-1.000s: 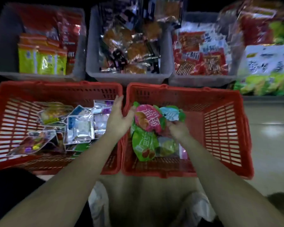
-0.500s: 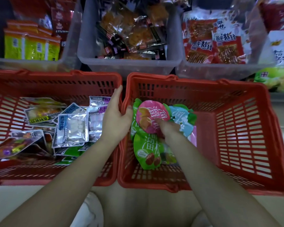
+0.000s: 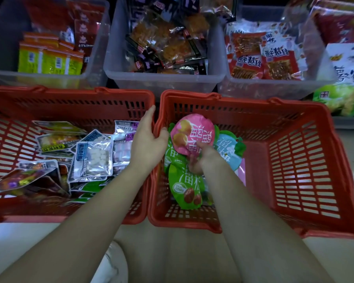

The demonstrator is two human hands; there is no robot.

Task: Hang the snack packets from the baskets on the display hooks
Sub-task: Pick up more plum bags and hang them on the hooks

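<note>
Two red baskets stand side by side below me. The right basket holds round snack packets: a pink one, a green one and a teal one. My right hand is inside it and grips the pink packet by its lower edge, lifting it over the others. My left hand holds the rim between the two baskets, thumb hooked over into the right one. The left basket contains several silver and dark flat packets. No display hooks are in view.
Behind the baskets stand three clear bins: yellow and red packs on the left, dark orange packs in the middle, red and white packs on the right. A green and white bag lies at far right. Pale floor lies below.
The view moved closer to the baskets. My right hand has pulled the pink packet up out of the pile. My left hand stayed on the rim.
</note>
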